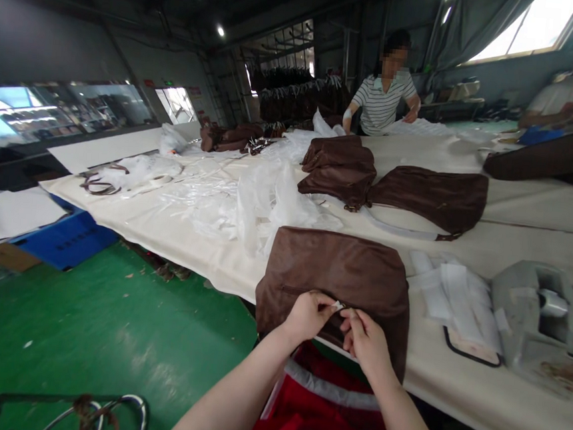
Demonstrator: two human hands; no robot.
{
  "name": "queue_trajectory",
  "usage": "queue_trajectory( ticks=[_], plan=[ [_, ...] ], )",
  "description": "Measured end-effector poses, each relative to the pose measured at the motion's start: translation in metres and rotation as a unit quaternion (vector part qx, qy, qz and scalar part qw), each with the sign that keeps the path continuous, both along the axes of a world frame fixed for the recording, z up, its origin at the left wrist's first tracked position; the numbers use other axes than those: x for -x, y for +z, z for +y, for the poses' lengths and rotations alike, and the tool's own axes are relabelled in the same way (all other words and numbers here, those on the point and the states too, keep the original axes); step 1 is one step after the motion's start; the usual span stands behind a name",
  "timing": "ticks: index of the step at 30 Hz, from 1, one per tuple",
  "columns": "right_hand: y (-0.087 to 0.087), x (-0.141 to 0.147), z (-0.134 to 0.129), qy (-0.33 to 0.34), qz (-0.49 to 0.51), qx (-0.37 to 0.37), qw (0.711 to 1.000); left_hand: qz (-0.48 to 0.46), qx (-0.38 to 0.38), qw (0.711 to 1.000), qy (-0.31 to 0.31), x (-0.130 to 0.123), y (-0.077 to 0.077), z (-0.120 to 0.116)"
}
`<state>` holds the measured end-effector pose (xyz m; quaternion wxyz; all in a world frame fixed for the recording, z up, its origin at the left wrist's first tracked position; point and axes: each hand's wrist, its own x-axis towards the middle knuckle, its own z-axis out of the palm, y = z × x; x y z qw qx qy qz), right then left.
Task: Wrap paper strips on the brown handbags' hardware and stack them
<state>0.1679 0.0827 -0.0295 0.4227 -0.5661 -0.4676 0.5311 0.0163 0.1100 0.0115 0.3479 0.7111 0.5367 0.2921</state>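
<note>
A brown leather-look bag (337, 263) lies at the near edge of the table in front of me, with a zipper line across its face. My left hand (305, 317) is closed in a pinch on a small white piece (338, 305) close to the zipper. Right beside it, my right hand (364, 342) has its thumb and finger pressed together near the same spot. What the right fingers hold is too small to make out. Both hands rest over the lower part of the bag, their fingertips almost meeting.
Crumpled clear plastic bags (262, 203) lie beyond the bag. More brown bags (431, 194) are farther back. To the right are white strips (453, 293) and a grey tape dispenser (532, 303). A person in a striped shirt (383, 106) works across the table; another stands at far right.
</note>
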Motion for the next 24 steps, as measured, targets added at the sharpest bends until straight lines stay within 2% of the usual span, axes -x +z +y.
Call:
queue_trajectory(
  ticks=[3, 6, 9, 12, 14, 17, 20, 24],
  plan=[
    [0.002, 0.002, 0.003, 0.012, 0.054, 0.048, 0.997, -0.074, 0.089, 0.993, 0.029, 0.0, -0.012, 0.003],
    [0.008, 0.007, 0.008, -0.007, 0.116, 0.073, 0.99, -0.099, 0.116, 0.988, 0.038, 0.0, -0.015, 0.005],
    [0.011, 0.013, 0.011, -0.045, 0.132, 0.077, 0.987, -0.05, 0.077, 0.996, 0.015, 0.0, -0.005, 0.005],
    [0.011, 0.017, 0.011, -0.073, 0.134, 0.082, 0.985, 0.104, -0.036, 0.994, 0.003, -0.006, 0.006, -0.004],
    [0.01, 0.018, 0.011, -0.087, 0.138, 0.087, 0.983, 0.244, -0.124, 0.962, 0.007, -0.014, 0.006, -0.015],
    [0.01, 0.018, 0.012, -0.099, 0.144, 0.094, 0.98, 0.398, -0.226, 0.889, -0.016, -0.026, -0.004, -0.031],
    [0.009, 0.017, 0.011, -0.101, 0.147, 0.099, 0.979, 0.451, -0.281, 0.846, -0.041, -0.031, -0.016, -0.039],
    [0.006, 0.014, 0.007, -0.086, 0.15, 0.09, 0.981, 0.463, -0.309, 0.828, -0.062, -0.03, -0.018, -0.041]
  ],
)
